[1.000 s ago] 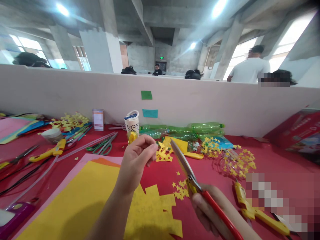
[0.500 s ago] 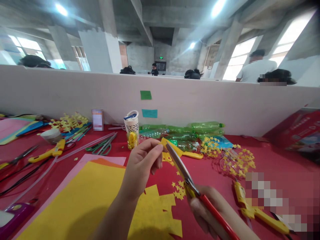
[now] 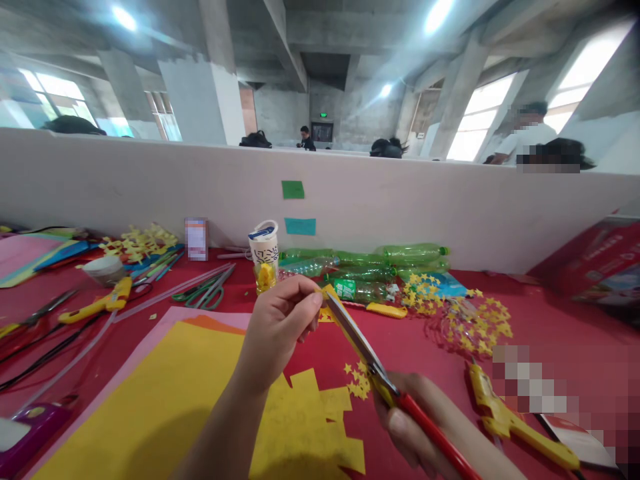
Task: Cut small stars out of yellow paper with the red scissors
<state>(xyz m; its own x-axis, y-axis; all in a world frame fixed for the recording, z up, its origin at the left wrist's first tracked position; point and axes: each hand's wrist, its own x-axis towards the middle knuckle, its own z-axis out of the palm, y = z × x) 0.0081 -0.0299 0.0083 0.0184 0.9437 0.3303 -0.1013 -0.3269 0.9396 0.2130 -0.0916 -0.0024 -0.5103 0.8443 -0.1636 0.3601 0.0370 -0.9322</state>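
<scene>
My left hand (image 3: 283, 317) pinches a small yellow paper piece (image 3: 328, 293) between thumb and fingertips. In my right hand (image 3: 417, 420) is a pair of red-handled scissors (image 3: 357, 333), its blades pointing up and left. The blade tips reach the paper beside my left fingertips. Part of the paper is hidden behind the blades, so I cannot tell how far they are parted. Below my hands lies a cut yellow sheet (image 3: 310, 427) with notched edges. Several small yellow paper stars (image 3: 357, 383) rest on the red table just left of the scissors.
Green plastic bottles (image 3: 360, 257) lie along the white partition (image 3: 390, 207), near a lidded cup (image 3: 263, 250). A yellow cutter (image 3: 387, 310) lies before them. Star clusters (image 3: 477, 323) and a yellow glue gun (image 3: 500, 417) sit right; green-handled scissors (image 3: 207, 290) and another glue gun (image 3: 100, 301) left.
The yellow paper, which spread out to the right behind the blades, now shows as a narrow strip along them. My hands have barely shifted.
</scene>
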